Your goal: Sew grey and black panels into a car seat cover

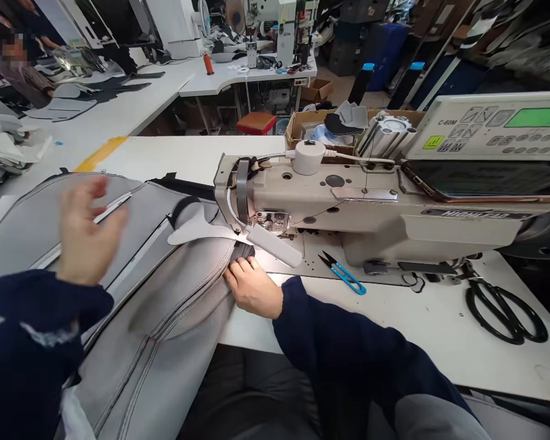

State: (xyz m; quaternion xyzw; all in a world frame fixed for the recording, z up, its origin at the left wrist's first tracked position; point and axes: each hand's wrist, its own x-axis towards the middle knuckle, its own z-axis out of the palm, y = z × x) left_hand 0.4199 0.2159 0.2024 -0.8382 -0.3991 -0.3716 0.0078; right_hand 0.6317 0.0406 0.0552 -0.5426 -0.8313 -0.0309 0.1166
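Note:
A large grey stitched cover (183, 287) with dark seams and white strips drapes over the table's left part. One end of it reaches under the head of a beige sewing machine (311, 201). Close to the needle area, my right hand (255, 288) is closed on the cover's edge, fingers curled over a dark strip. My left hand (89, 235), smeared by motion, is raised over the cover with thumb and fingers apart, holding nothing. The machine's lamp (275, 245) partly hides the sewing spot.
Blue thread snips (343, 274) lie on the machine bed, and black-handled scissors (506, 311) rest to the right. A control panel (495, 128) and a phone (486, 180) sit atop the machine. Behind stands a cardboard box (297, 125). A person (21, 70) sits far left.

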